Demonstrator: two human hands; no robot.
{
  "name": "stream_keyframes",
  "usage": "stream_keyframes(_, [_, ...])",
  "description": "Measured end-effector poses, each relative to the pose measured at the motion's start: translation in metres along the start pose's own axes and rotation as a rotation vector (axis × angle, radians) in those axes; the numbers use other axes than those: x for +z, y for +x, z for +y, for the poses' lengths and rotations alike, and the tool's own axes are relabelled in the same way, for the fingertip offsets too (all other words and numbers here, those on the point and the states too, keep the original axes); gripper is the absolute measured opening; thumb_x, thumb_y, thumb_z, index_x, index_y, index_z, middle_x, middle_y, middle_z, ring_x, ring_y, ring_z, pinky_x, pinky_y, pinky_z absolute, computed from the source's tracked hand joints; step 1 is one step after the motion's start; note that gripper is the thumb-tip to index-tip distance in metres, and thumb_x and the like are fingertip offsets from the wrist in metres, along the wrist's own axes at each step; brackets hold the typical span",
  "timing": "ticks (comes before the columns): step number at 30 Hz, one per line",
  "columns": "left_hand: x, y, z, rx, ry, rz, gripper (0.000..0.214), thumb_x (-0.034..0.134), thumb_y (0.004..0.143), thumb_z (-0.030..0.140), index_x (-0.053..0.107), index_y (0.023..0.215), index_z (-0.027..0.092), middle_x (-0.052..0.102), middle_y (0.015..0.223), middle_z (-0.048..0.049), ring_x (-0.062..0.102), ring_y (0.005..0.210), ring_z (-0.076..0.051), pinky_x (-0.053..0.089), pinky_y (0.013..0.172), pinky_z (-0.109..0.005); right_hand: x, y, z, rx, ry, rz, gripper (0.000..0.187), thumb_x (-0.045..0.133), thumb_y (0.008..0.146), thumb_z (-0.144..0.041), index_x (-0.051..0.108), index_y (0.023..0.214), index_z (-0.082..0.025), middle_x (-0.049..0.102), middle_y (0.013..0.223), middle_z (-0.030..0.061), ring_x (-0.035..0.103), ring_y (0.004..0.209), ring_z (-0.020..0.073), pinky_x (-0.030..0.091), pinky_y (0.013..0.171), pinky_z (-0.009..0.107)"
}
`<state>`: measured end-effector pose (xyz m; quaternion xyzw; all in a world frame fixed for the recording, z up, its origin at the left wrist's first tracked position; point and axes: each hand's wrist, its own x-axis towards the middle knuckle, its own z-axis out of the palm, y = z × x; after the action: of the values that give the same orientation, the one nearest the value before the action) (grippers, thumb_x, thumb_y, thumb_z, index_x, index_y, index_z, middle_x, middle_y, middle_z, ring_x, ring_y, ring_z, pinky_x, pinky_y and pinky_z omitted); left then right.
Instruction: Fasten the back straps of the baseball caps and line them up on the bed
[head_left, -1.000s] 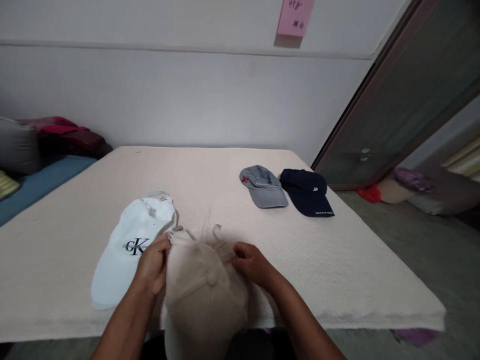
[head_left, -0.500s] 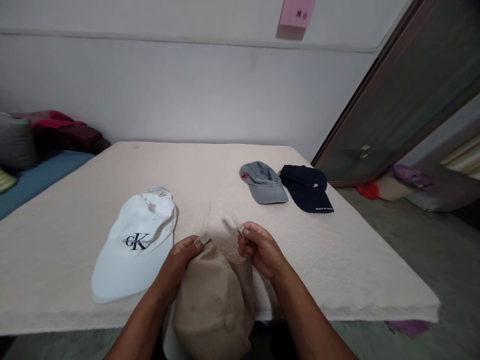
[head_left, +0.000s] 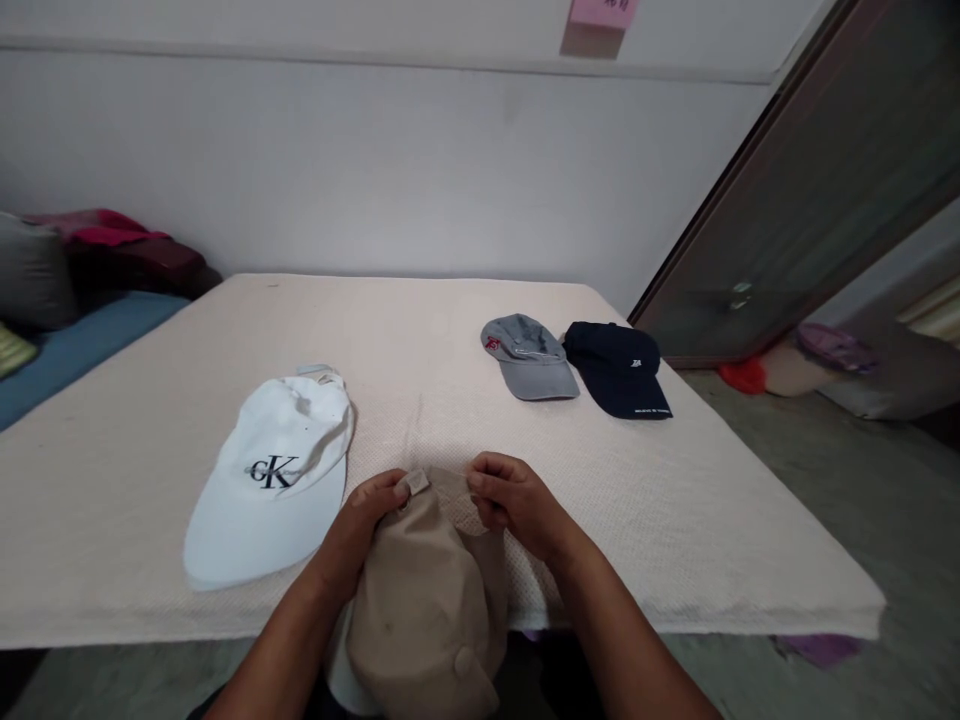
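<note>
A tan baseball cap [head_left: 420, 600] hangs at the table's near edge, crown toward me and back opening at the top. My left hand [head_left: 367, 510] is closed on the cap's edge by the strap fastening, thumb beside a small pale tab [head_left: 416, 482]. Closed in a pinch, my right hand [head_left: 517, 500] holds the cap's back strap [head_left: 448, 480], which spans the gap between both hands. Its fingertips partly hide the strap's end. Left of my hands lies a white cap [head_left: 274, 470] with black "CK" lettering.
A grey cap [head_left: 529, 355] and a navy cap [head_left: 619, 370] lie side by side at the right back of the cloth-covered table [head_left: 675, 540]. A white wall [head_left: 375, 170] stands behind it. A blue bench [head_left: 90, 340] with cushions is at the left.
The strap, parted between my hands before, now bridges the gap. My right hand has come slightly left toward the left hand. The view has tilted down a little.
</note>
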<state>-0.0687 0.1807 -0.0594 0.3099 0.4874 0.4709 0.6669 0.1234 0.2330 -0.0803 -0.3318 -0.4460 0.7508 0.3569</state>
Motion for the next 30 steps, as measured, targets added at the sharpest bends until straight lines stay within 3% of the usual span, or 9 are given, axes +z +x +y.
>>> stream_keyframes(9, [-0.0004, 0.0017, -0.0043, -0.019, 0.063, 0.156, 0.019, 0.068, 0.067, 0.035, 0.065, 0.071, 0.017, 0.062, 0.064, 0.0, 0.053, 0.057, -0.015, 0.041, 0.055, -0.024, 0.0013, 0.0002, 0.0021, 0.017, -0.058, -0.02, 0.019, 0.062, 0.075, -0.031, 0.053, 0.068, -0.016, 0.044, 0.05, -0.0063, 0.033, 0.039, 0.0039, 0.024, 0.039, 0.02])
stream_keyframes(15, [0.0028, -0.0004, -0.0019, -0.022, 0.016, 0.043, 0.019, 0.063, 0.072, 0.035, 0.057, 0.067, 0.017, 0.056, 0.063, 0.0016, 0.049, 0.057, -0.013, 0.039, 0.056, -0.023, -0.0015, -0.0023, 0.0012, 0.063, -0.08, -0.123, 0.014, 0.061, 0.075, -0.028, 0.058, 0.075, -0.014, 0.042, 0.045, -0.0074, 0.03, 0.037, 0.004, 0.02, 0.038, 0.019])
stream_keyframes(23, [0.0006, 0.0013, -0.0019, -0.02, 0.091, -0.091, 0.016, 0.06, 0.075, 0.03, 0.058, 0.068, 0.016, 0.054, 0.062, 0.0012, 0.047, 0.057, -0.013, 0.037, 0.056, -0.022, -0.0046, -0.0029, 0.0015, 0.061, -0.104, -0.1, 0.018, 0.064, 0.074, -0.032, 0.057, 0.072, -0.015, 0.045, 0.049, -0.006, 0.035, 0.041, 0.0047, 0.023, 0.04, 0.02])
stream_keyframes(30, [0.0013, 0.0011, -0.0034, -0.046, 0.092, -0.048, 0.019, 0.063, 0.073, 0.034, 0.061, 0.069, 0.016, 0.057, 0.065, -0.0006, 0.049, 0.06, -0.014, 0.038, 0.058, -0.023, -0.0026, 0.0012, 0.0016, 0.037, -0.067, -0.045, 0.018, 0.067, 0.071, -0.03, 0.058, 0.071, -0.016, 0.042, 0.048, -0.0075, 0.03, 0.038, 0.0039, 0.021, 0.038, 0.02])
